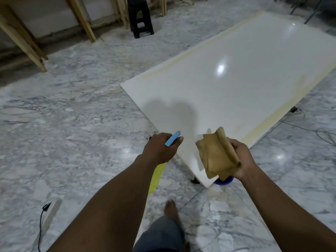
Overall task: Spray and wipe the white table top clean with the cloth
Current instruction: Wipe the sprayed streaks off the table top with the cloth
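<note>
Head view: a yellow spray bottle (157, 176) with a blue nozzle is grasped in the left hand (160, 150) at the near corner of the white table top (236, 73). A folded tan cloth (216, 153) is clutched in the right hand (241, 159), held over the table's near edge. Marble floor (72, 124) is seen all around, and a black stool (139, 16) is seen far behind.
</note>
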